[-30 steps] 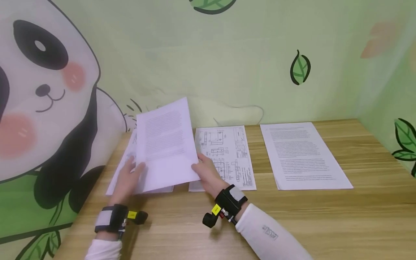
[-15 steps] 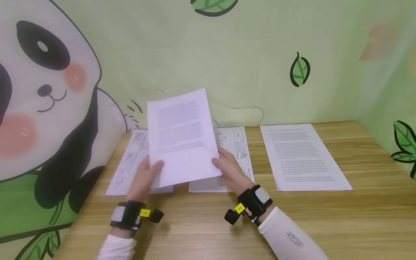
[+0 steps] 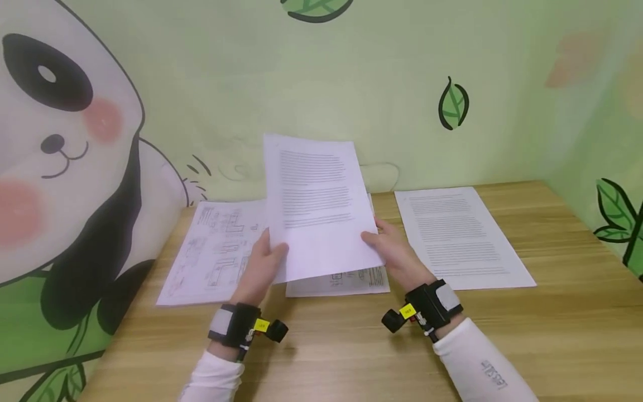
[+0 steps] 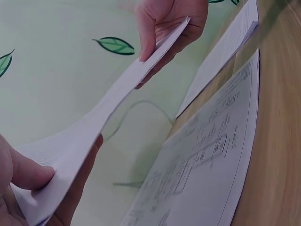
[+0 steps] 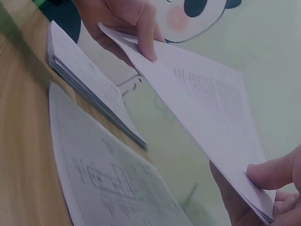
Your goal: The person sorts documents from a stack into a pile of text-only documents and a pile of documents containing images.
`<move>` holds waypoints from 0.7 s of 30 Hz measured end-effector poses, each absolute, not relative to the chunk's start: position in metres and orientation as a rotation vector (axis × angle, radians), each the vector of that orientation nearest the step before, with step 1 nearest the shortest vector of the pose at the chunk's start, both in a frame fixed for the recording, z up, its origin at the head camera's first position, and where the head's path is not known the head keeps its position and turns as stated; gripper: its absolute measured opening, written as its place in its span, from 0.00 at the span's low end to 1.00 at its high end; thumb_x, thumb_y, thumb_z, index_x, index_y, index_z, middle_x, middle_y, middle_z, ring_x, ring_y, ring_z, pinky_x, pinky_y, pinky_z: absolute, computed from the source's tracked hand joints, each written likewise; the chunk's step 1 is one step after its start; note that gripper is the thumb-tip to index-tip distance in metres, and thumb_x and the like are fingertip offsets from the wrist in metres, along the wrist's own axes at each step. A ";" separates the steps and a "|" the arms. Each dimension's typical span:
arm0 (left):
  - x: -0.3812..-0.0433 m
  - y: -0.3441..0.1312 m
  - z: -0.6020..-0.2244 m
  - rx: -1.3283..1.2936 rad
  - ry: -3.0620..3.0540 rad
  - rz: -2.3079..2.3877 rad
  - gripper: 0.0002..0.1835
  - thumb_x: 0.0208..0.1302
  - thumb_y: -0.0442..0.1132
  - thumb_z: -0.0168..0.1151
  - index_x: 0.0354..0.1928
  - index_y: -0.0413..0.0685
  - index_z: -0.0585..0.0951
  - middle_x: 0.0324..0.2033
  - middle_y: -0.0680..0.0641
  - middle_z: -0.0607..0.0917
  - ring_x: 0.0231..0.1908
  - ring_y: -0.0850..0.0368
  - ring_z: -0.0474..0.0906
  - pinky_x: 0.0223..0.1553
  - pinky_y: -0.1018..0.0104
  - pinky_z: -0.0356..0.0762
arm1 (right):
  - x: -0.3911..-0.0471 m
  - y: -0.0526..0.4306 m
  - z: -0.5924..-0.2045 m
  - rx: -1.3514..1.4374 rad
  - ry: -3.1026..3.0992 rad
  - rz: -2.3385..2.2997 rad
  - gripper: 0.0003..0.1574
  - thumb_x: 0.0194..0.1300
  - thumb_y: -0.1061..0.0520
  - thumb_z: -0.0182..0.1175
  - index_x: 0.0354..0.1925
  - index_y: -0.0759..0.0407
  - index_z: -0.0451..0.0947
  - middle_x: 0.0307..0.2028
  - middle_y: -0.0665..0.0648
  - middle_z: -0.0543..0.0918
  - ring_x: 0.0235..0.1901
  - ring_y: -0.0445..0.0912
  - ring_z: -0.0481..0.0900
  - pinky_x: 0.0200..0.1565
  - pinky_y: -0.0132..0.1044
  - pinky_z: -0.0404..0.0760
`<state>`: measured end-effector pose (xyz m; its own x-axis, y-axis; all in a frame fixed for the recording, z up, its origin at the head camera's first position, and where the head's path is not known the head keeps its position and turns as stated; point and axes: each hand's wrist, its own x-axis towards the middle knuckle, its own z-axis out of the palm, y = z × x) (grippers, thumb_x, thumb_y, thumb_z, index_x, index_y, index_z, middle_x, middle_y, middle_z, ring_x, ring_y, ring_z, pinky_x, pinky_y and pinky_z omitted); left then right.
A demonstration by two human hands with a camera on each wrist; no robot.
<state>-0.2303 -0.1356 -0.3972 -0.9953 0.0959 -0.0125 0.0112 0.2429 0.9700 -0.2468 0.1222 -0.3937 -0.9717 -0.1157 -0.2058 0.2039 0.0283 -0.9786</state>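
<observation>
Across my bench [image 3: 331,346] lie the left papers [image 3: 201,257], middle papers [image 3: 351,283] and right papers [image 3: 462,240]; between my left hand [image 3: 258,268] and right hand [image 3: 399,254], the held papers [image 3: 326,245] are above the middle ones.

Left hand [image 3: 259,267], right hand [image 3: 399,252] — raised, apart, pinching, thumbs [image 3: 279,254] uppermost

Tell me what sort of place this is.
Probably an indoor paperwork corner: a wood-grain table, printed pages held above it, and a cartoon panda backdrop behind.
</observation>
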 end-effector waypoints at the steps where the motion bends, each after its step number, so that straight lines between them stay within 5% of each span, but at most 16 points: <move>1: -0.230 -0.131 -0.397 0.135 2.410 1.899 0.31 0.69 0.40 0.45 0.70 0.69 0.51 0.72 0.51 0.57 0.69 0.50 0.57 0.68 0.44 0.56 | -0.247 0.127 -0.393 0.088 2.093 -2.029 0.34 0.69 0.58 0.48 0.70 0.55 0.53 0.63 0.60 0.70 0.57 0.52 0.72 0.54 0.44 0.75; 7: -0.233 -0.103 -0.394 0.270 2.400 1.845 0.32 0.68 0.36 0.47 0.71 0.58 0.52 0.70 0.47 0.60 0.67 0.50 0.60 0.67 0.44 0.58 | -0.242 0.164 -0.393 0.028 2.183 -1.990 0.33 0.70 0.57 0.46 0.70 0.58 0.52 0.63 0.63 0.70 0.57 0.54 0.72 0.46 0.36 0.77; 11: -0.236 -0.084 -0.395 0.241 2.381 1.829 0.30 0.66 0.39 0.53 0.69 0.59 0.59 0.60 0.45 0.74 0.52 0.50 0.75 0.53 0.51 0.75 | -0.238 0.189 -0.389 0.031 2.252 -1.961 0.34 0.70 0.57 0.46 0.70 0.60 0.51 0.62 0.65 0.70 0.57 0.55 0.72 0.43 0.32 0.78; 15: -0.238 -0.067 -0.397 0.204 2.332 1.856 0.26 0.64 0.40 0.57 0.64 0.59 0.66 0.48 0.43 0.83 0.39 0.53 0.81 0.34 0.64 0.79 | -0.236 0.211 -0.381 0.055 2.353 -1.891 0.35 0.70 0.55 0.46 0.71 0.61 0.50 0.61 0.68 0.71 0.54 0.53 0.74 0.40 0.31 0.79; 21: -0.240 -0.040 -0.401 0.247 2.268 1.877 0.27 0.63 0.40 0.58 0.64 0.53 0.66 0.47 0.41 0.84 0.38 0.53 0.83 0.33 0.64 0.83 | -0.235 0.245 -0.378 0.061 2.489 -1.805 0.37 0.70 0.54 0.46 0.71 0.64 0.48 0.58 0.73 0.71 0.42 0.44 0.78 0.36 0.31 0.79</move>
